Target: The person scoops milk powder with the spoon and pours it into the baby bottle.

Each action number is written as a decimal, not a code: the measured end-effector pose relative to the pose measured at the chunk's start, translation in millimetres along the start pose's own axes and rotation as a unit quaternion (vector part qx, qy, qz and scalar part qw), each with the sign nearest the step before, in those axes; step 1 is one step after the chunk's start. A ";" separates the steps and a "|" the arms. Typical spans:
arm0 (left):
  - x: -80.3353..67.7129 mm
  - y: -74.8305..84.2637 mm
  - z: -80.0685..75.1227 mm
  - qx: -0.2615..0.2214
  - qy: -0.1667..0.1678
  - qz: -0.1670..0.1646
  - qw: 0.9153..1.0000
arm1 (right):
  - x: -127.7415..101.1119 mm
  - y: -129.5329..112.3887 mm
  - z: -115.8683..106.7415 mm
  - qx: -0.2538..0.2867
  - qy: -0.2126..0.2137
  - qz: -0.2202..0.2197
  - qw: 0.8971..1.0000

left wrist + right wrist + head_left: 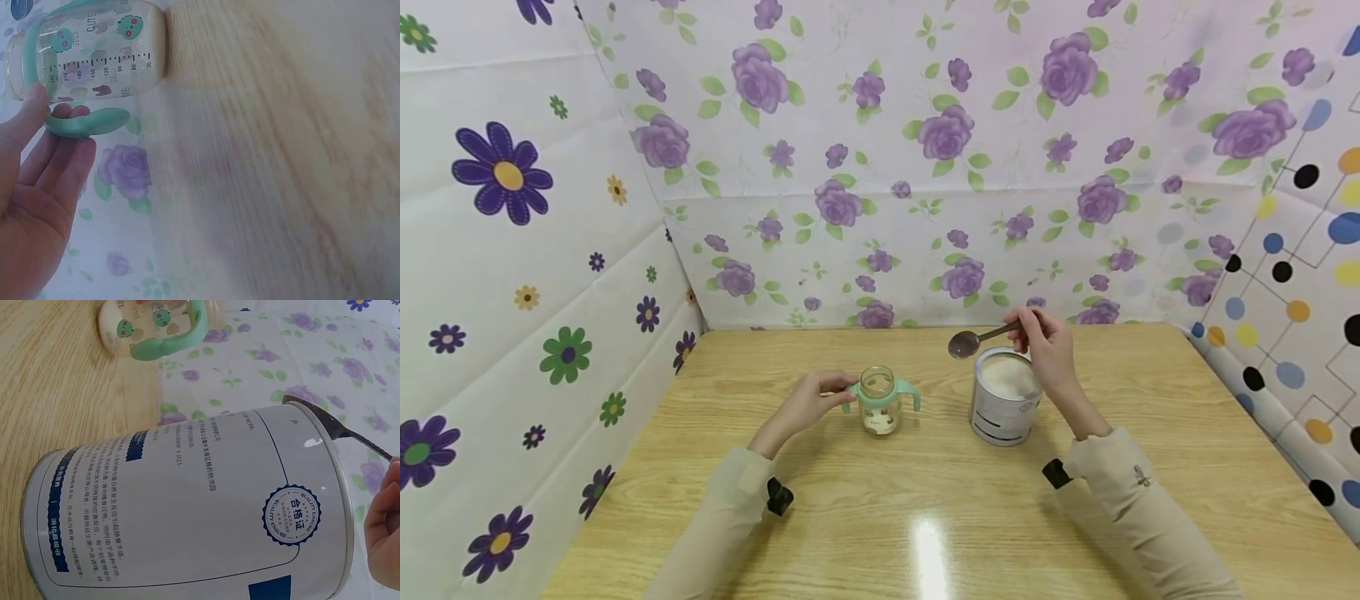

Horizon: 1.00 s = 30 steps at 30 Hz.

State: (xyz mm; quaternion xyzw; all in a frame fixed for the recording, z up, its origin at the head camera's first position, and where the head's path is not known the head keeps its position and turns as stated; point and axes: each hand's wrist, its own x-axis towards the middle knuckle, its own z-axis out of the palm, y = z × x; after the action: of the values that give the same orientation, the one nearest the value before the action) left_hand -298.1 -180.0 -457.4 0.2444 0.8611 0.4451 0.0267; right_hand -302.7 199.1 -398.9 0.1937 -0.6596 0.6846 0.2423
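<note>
**Wooden table, floral walls**

On the table (925, 500), mid-surface: clear baby bottle (880, 402) with mint handles, steadied by left hand (805, 406), fingers curled round its handle at 9 o'clock. At 3 o'clock, open powder tin (1004, 397). Above the tin, right hand (1047, 346) pinching a spoon (973, 340), bowl toward 10 o'clock.

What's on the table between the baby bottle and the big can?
Nothing: in the head view only bare wooden table shows between the bottle and the can. The spoon hangs in the air, above the can's far edge.
</note>
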 end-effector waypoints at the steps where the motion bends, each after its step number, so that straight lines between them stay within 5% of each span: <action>1: 0.0 -0.1 0.0 0.000 0.000 0.001 1.000 | -0.3 0.3 0.0 -0.002 0.001 -0.002 1.000; 13: -0.3 1.0 0.9 0.002 0.002 -0.002 1.000 | -1.5 -1.4 -0.9 -0.017 0.028 0.005 0.999; 23: -8.1 33.2 -6.0 0.011 -0.018 -0.003 1.000 | -4.0 -22.0 2.3 -0.031 0.032 0.000 0.999; 30: 0.0 2.6 1.4 0.007 -0.003 0.000 1.000 | -5.0 -28.4 1.0 -0.036 0.047 0.001 0.998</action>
State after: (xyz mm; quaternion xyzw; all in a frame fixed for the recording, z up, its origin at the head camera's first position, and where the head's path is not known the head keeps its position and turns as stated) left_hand -296.7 -177.6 -456.3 0.2461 0.8639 0.4386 0.0273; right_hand -282.1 198.1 -378.7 0.1520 -0.6715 0.6692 0.2796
